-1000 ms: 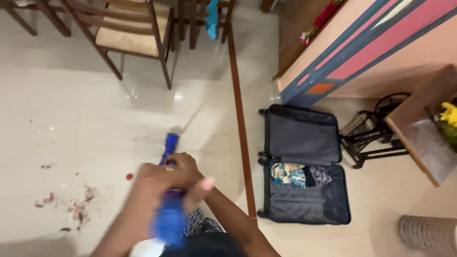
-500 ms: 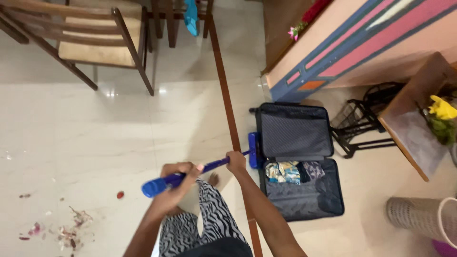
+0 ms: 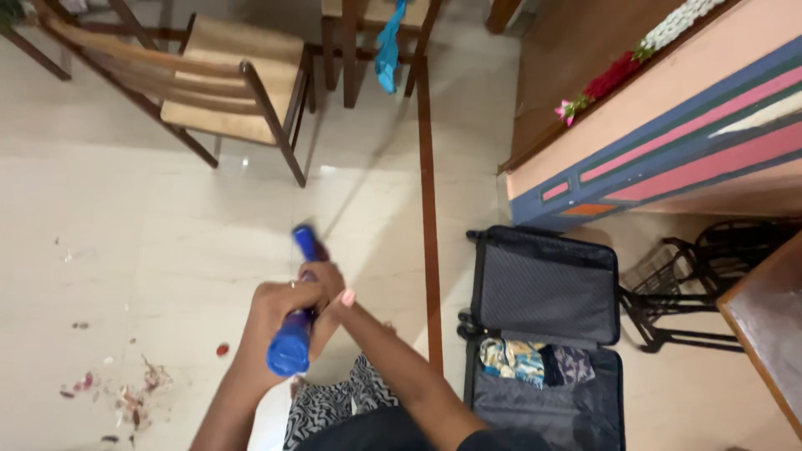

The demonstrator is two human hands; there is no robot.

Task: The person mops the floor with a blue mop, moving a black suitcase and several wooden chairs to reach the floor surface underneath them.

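Note:
Both my hands grip a blue stick-like handle (image 3: pixel 291 349) over the pale tiled floor. My left hand (image 3: pixel 276 306) wraps the handle near its thick, rounded near end. My right hand (image 3: pixel 332 288) closes on it just beyond, touching the left. The handle's far end (image 3: pixel 306 239) points away from me, toward the chair; what is fixed to it is not visible. My legs in zebra-print cloth (image 3: pixel 326 405) show below the hands.
Scattered scraps (image 3: pixel 125 394) and a small red bit (image 3: pixel 222 349) lie on the floor at left. An open dark suitcase (image 3: pixel 545 288) with clothes lies at right, beside a black metal stand (image 3: pixel 681 305). A wooden chair (image 3: pixel 230 88) stands ahead. A brown floor strip (image 3: pixel 428 209) runs between.
The handle has swung from pointing right at the suitcase to pointing forward. My hands, apart half a second ago, are now together on it. The view has shifted.

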